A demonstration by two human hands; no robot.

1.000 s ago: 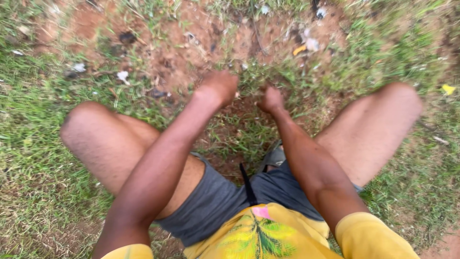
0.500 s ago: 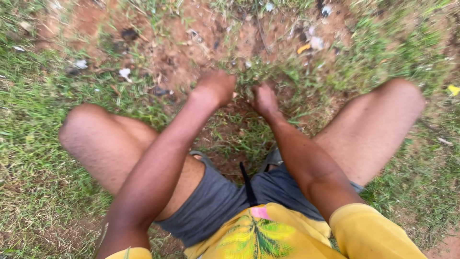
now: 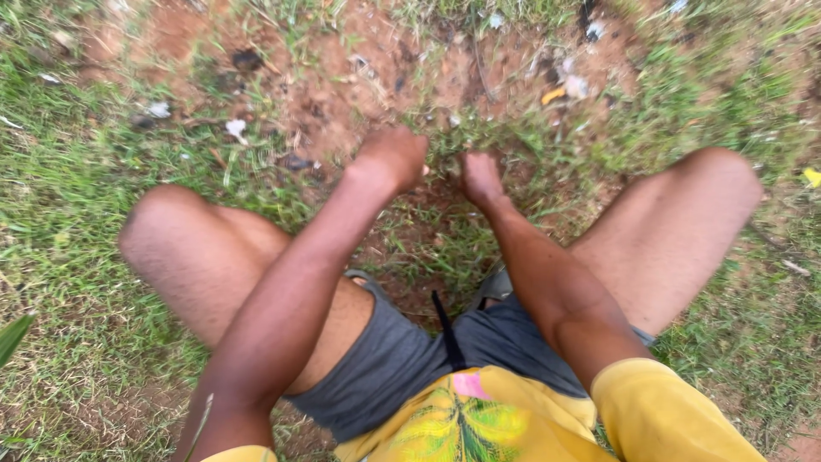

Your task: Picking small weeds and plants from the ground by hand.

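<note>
Outdoors, person crouching, left hand [image 3: 392, 158] fisted on grass tuft [image 3: 445, 137], right hand [image 3: 481, 175] closed on same tuft just beside it, bare soil patch [image 3: 359, 77] beyond, knees left and right.

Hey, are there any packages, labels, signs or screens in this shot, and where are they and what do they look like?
No packages, signs or screens can be made out.
Pink patch: small, on the yellow shirt's chest, possibly a label, too blurred to tell.
Litter scraps: small white bits on the bare soil beyond the hands, kind unclear.
Orange scrap: small, top centre-right on the soil, kind unclear.
</note>
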